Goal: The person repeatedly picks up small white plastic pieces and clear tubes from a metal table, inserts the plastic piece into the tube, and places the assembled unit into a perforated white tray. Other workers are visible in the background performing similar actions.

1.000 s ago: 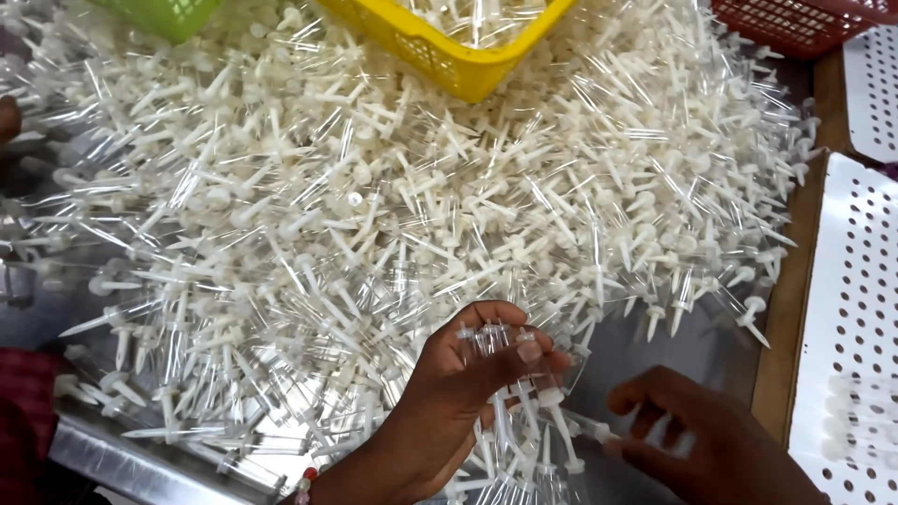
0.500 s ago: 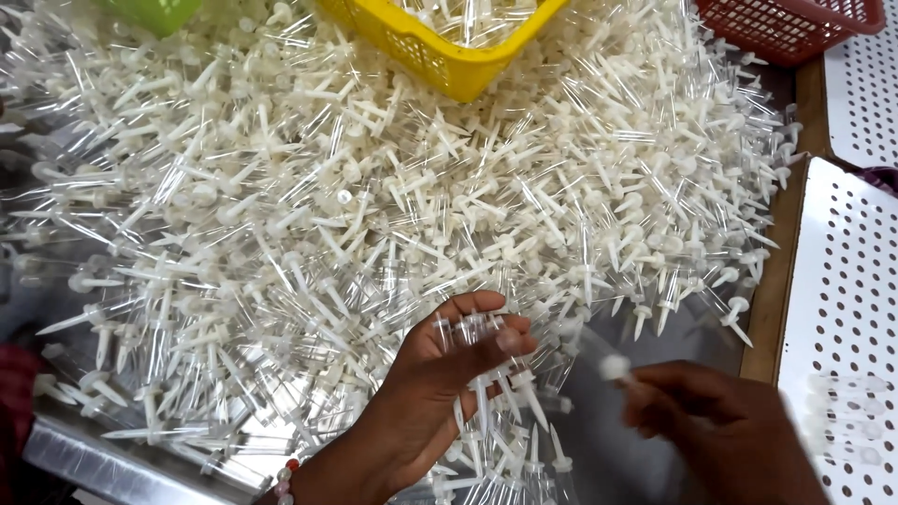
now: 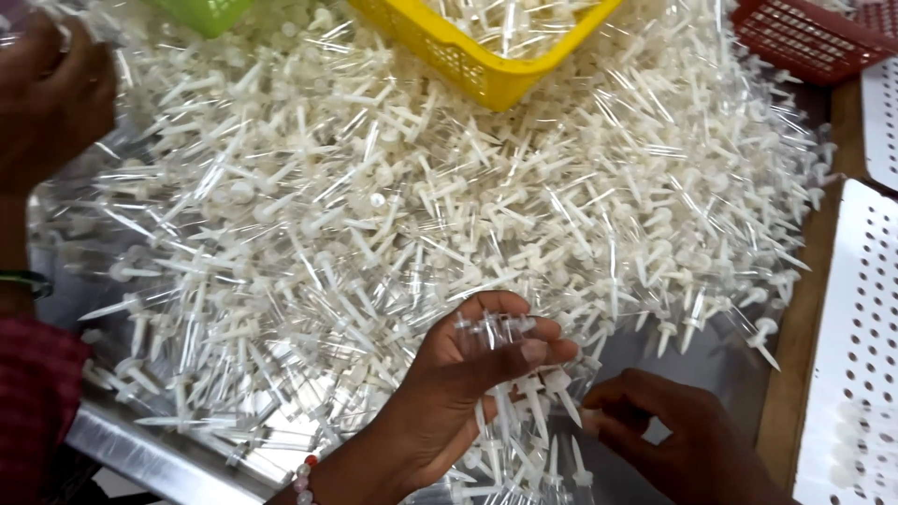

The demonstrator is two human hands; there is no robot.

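A big heap of small white plastic spike parts with clear caps (image 3: 449,206) covers a metal table (image 3: 140,449). My left hand (image 3: 468,383) is at the near edge of the heap, fingers curled around a bunch of these parts, their clear tips sticking up between thumb and fingers. My right hand (image 3: 673,435) is just to the right of it, low over the table, fingertips pinched at a few parts lying by the left hand. What the right fingers hold is hidden.
A yellow basket (image 3: 486,56) with more parts sits at the back, a green basket (image 3: 206,11) at back left, a red basket (image 3: 804,37) at back right. White perforated trays (image 3: 856,309) lie along the right. Another person's hand (image 3: 47,93) and red sleeve (image 3: 33,411) are at left.
My right hand dropped lower and closer to the left hand. The view shifted, bringing another person's hand into sight at upper left. My left hand keeps its bunch.
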